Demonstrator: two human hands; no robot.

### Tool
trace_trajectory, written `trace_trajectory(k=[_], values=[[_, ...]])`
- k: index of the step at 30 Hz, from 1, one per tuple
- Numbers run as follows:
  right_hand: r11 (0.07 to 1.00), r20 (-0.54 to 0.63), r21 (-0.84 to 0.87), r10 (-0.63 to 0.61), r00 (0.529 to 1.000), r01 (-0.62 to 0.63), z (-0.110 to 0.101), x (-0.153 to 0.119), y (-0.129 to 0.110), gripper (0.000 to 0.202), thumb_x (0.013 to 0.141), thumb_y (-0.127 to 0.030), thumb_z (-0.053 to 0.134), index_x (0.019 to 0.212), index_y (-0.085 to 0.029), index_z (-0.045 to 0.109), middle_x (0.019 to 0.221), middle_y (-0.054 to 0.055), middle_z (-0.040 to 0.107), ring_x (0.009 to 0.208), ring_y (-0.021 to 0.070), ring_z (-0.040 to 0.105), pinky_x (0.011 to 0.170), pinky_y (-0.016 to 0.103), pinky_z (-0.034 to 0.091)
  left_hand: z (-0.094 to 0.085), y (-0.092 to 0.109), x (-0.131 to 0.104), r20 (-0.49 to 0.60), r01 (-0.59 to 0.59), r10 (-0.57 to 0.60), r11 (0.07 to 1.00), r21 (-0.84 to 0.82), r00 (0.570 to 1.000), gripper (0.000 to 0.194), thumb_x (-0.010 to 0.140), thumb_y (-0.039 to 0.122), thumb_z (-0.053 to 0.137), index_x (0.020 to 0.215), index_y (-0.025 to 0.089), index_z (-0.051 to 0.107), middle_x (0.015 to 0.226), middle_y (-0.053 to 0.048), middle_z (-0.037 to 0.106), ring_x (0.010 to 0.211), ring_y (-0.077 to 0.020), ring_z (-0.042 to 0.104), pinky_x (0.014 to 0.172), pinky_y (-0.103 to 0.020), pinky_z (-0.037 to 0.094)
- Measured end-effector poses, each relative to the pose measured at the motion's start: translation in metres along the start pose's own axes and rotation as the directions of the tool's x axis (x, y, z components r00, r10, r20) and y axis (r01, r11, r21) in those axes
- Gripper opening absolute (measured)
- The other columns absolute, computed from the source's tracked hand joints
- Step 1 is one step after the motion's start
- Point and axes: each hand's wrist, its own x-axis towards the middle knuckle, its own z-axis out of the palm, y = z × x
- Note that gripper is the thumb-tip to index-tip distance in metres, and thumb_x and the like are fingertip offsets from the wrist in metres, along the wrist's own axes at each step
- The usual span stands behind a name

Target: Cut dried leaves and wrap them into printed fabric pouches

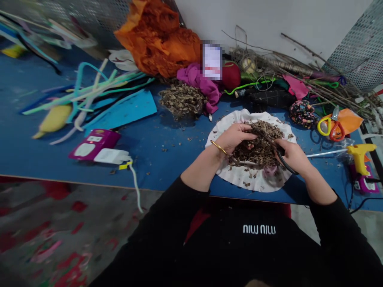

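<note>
Dry brown plant bits point(266, 149) lie heaped on a round white sheet point(248, 182) near the table's front edge. My right hand point(291, 155) is closed on dark-handled scissors point(283, 157), whose blades point up and left over the heap. At the heap's left side is my left hand point(236, 137), with a gold bangle on the wrist. Its thumb and fingers are bent towards each other near the blade tips, and what they pinch is too small to make out. A small pinkish lump point(270, 170) sits at the heap's lower edge.
Behind are a dried-leaf clump point(182, 99), orange crumpled material point(161, 40), purple cloth point(194, 77) and twigs point(299, 67). Rightward lie yellow-and-red scissors point(330, 127) and a yellow glue gun point(360, 155). Leftward are a purple box point(95, 145), blue sheet point(128, 109) and fuzzy sticks point(89, 91).
</note>
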Motion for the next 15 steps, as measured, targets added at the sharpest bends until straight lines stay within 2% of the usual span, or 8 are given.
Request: trace_trajectory(k=[4,7,10,12,13,15], values=[[0.999,-0.012,0.048,0.022,1.000,-0.021,0.001,0.000,0.000,0.041,0.078,-0.028,0.054,0.113,-0.016,0.072,0.087,0.009,0.074,0.074,0.0207,0.064,0.069,0.029,0.045,-0.001,0.002,-0.001,0.008,0.004,-0.004,1.000,0.003,1.000,0.008,0.070,0.012,0.077,0.077,0.012,0.073,0.067,-0.001,0.068,0.053,-0.0090,0.058,0.051,-0.022,0.047],[0.984,0.012,0.175,0.015,1.000,-0.017,0.001,0.000,0.002,0.036,0.076,-0.028,0.054,0.105,-0.017,0.071,0.076,0.003,0.067,0.068,0.0172,0.058,0.064,0.027,0.043,-0.003,0.001,-0.001,0.042,-0.008,0.008,1.000,-0.010,0.999,0.012,0.069,0.015,0.080,0.078,0.012,0.073,0.066,0.000,0.066,0.054,-0.0091,0.057,0.054,-0.023,0.049],[0.919,0.069,0.395,-0.009,0.998,-0.019,-0.003,-0.001,0.004,0.028,0.079,-0.036,0.057,0.097,-0.017,0.069,0.067,-0.002,0.057,0.057,0.0120,0.050,0.055,0.025,0.039,-0.005,0.000,-0.001,0.072,-0.021,0.024,0.999,-0.041,0.997,0.021,0.065,0.018,0.084,0.083,0.013,0.074,0.070,0.000,0.068,0.057,-0.0094,0.058,0.056,-0.024,0.050],[0.848,0.143,0.524,0.000,0.990,-0.076,-0.007,-0.002,0.004,0.033,0.083,-0.043,0.058,0.101,-0.017,0.067,0.059,-0.006,0.049,0.048,0.0102,0.043,0.049,0.024,0.036,-0.006,-0.001,0.000,0.074,-0.028,0.032,0.998,-0.054,0.997,0.025,0.064,0.020,0.086,0.085,0.013,0.075,0.074,-0.001,0.070,0.060,-0.0099,0.059,0.057,-0.024,0.051],[0.824,0.179,0.557,0.000,0.984,-0.102,-0.009,-0.003,0.003,0.036,0.085,-0.047,0.059,0.104,-0.018,0.067,0.056,-0.007,0.045,0.045,0.0102,0.041,0.046,0.025,0.035,-0.006,-0.001,0.000,0.073,-0.031,0.036,0.998,-0.056,0.997,0.026,0.064,0.020,0.086,0.086,0.013,0.075,0.076,-0.002,0.070,0.060,-0.0101,0.060,0.057,-0.025,0.051],[0.830,0.168,0.552,-0.018,0.986,-0.079,-0.013,-0.006,0.001,0.037,0.090,-0.052,0.060,0.106,-0.020,0.068,0.054,-0.006,0.045,0.045,0.0124,0.043,0.045,0.028,0.039,-0.007,-0.002,0.001,0.072,-0.036,0.040,0.998,-0.050,0.997,0.025,0.064,0.021,0.085,0.085,0.012,0.075,0.078,-0.002,0.070,0.061,-0.0100,0.059,0.059,-0.025,0.052]])
